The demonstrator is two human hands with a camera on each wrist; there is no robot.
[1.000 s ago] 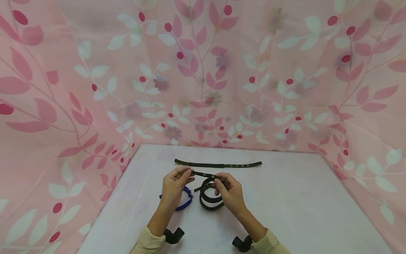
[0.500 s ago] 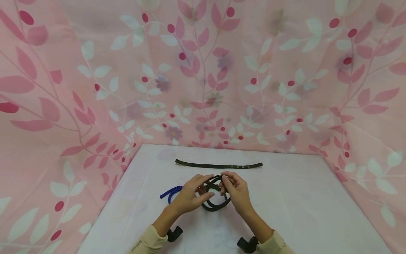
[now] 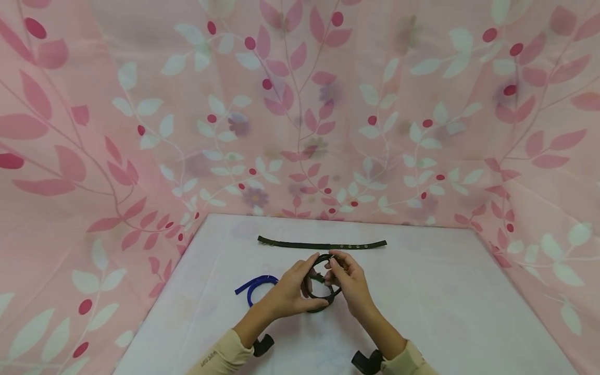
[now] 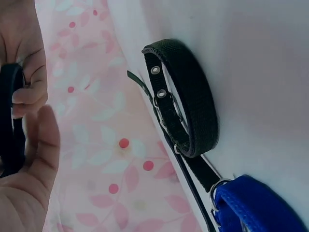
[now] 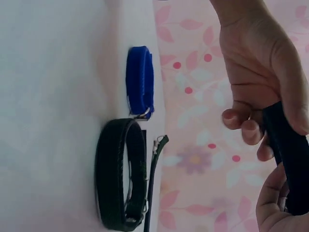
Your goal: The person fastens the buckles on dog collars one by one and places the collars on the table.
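Note:
Both hands hold a dark buckle collar, bent into a loop above the table. My left hand grips the loop's left side between thumb and fingers, the thumb stretched along its lower edge. With thumb and fingertips, my right hand pinches the collar near the top of the loop; its buckle and end are hard to make out. Below stands a dark green collar, coiled on its edge, with metal eyelets and rings. To the left, a coiled blue collar is partly hidden by my left hand.
A flat dark green collar with eyelets lies across the back of the white table. Pink leaf-patterned cloth surrounds the table. A black wrist device shows at each sleeve.
The held collar was stretched out between my hands and is now bent into a loop. My left hand has shifted right, towards my right hand, and now lies round the band.

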